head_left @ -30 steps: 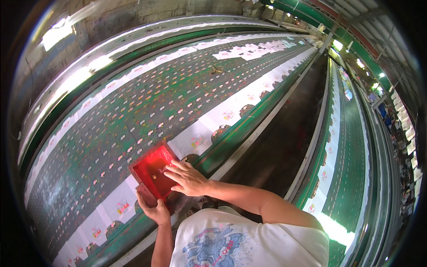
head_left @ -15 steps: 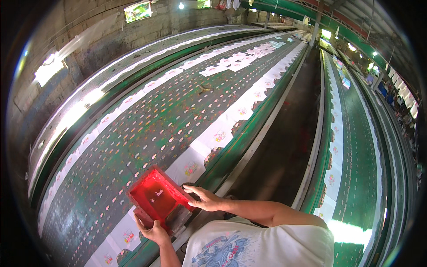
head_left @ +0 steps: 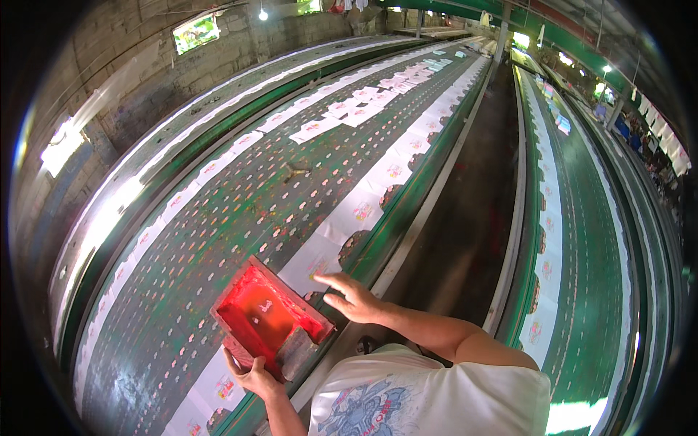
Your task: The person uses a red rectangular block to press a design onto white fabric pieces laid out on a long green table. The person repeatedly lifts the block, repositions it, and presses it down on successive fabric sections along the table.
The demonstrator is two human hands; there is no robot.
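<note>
A red-stained screen-printing frame (head_left: 227,305) lies over the strip of white fabric pieces along the near edge of the long table. Red ink coats its inside, and a few small pale specks show on the mesh. A greyish block, perhaps a squeegee (head_left: 297,352), rests inside against its near right part. My left hand (head_left: 251,374) grips the frame's near left corner, thumb toward me and fingers around the outer side. Over the fabric just beyond the frame's right corner, my right hand (head_left: 355,296) is raised with fingers stretched out, holding nothing.
White fabric pieces with small colourful prints (head_left: 363,211) line the edge of the green-black table (head_left: 211,254). Loose white pieces (head_left: 360,115) lie farther along it. A dark aisle (head_left: 465,218) separates it from another long table (head_left: 582,240) on the right. A block wall (head_left: 138,94) stands left.
My right hand has come off the frame's right side and now hovers beyond its corner. My left hand keeps its hold on the frame. The view has shifted slightly.
</note>
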